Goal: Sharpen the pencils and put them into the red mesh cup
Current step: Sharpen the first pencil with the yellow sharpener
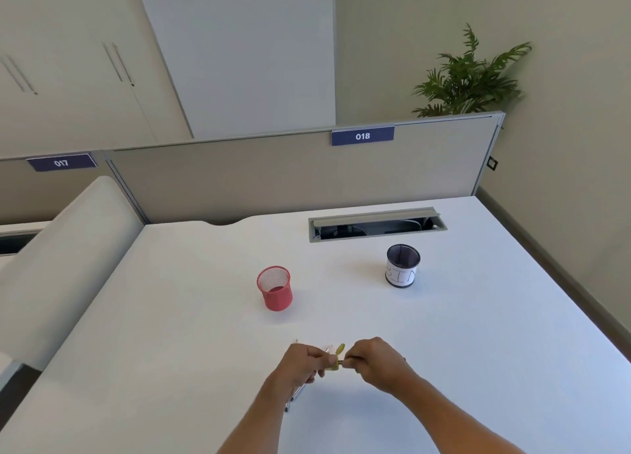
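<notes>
left hand [307,359] pinches yellow-green sharpener [336,363], spare pencils [294,396] under it on the white worktop [478,351] | right hand [374,358] grips a pencil [350,360] at the sharpener (hands close together) | red mesh cup [275,288] upright beyond them | cup lettered BIN [402,266] far right
</notes>
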Tool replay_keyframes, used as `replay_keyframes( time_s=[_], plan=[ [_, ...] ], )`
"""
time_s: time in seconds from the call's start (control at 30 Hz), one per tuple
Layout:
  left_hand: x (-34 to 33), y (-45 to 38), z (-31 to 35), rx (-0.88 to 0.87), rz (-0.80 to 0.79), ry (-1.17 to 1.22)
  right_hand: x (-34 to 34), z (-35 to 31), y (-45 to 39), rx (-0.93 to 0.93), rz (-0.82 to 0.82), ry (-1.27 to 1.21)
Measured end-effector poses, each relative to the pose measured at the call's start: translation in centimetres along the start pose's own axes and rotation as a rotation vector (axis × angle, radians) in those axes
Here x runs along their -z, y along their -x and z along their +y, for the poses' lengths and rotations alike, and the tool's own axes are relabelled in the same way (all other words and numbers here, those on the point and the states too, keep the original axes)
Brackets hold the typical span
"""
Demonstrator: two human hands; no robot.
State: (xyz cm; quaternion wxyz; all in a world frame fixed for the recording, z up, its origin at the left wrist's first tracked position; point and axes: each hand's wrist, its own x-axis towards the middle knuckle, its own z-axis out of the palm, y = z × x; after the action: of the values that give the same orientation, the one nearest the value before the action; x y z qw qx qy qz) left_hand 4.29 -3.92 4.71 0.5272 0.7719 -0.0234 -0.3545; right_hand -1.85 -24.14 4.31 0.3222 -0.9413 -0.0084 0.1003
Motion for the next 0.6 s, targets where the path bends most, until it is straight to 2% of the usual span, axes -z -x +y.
replay_keyframes(
  time_s=[0.07,0.13,0.23,0.33,0.43,0.5,0.57,0.6],
  plan=[
    [0.0,0.1,0.3,-0.065,-0.015,-0.06,0.0,0.3,0.2,-0.123,-0.06,-0.285],
    [-0.1,0.2,0.5,-0.109,-0.052,-0.091,0.3,0.8,0.3,-0.21,-0.193,-0.507],
    [-0.5,0.6,0.6,-0.105,-0.076,-0.149,1.1,0.8,0.8,-0.26,-0.376,-0.582],
    [-0.3,1.4,0.3,-0.033,-0.031,-0.182,1.6,-0.3,0.6,-0.204,-0.361,-0.43],
    [-0.3,1.3,0.4,0.116,0.032,-0.184,1.6,-1.0,0.3,-0.041,-0.257,-0.189],
    [-0.4,1.3,-0.8,0.167,0.021,-0.224,1.5,-0.8,0.4,0.097,-0.188,0.096],
    [-0.7,2.2,-0.7,0.151,0.007,-0.221,0.5,-0.5,0.9,0.26,-0.006,0.391],
    [-0.9,1.9,-0.2,0.155,0.064,-0.209,0.9,-1.1,1.4,0.223,-0.084,0.419]
  ],
)
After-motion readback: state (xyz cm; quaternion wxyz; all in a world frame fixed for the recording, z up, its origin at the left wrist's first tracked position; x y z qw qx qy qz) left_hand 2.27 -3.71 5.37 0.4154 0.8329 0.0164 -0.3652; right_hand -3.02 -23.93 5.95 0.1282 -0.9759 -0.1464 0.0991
